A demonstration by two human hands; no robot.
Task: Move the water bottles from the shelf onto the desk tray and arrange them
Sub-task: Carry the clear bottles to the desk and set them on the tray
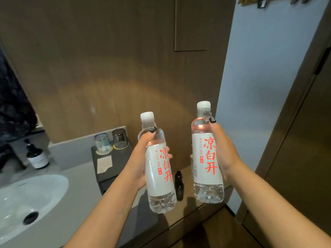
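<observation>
Left hand (141, 158) gripped a clear plastic water bottle with a white cap and red-lettered white label (158, 169), fingers wrapped round its middle; its long axis stood nearly upright, cap up, tilted slightly left. Right hand (222, 151) curled round a second matching bottle (206, 158), also upright, cap up. Both were held above the grey table (80, 187), side by side but apart.

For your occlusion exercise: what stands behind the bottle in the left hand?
Behind the left bottle a small dark bottle shows partly; its left side and whatever else stands there are covered.
</observation>
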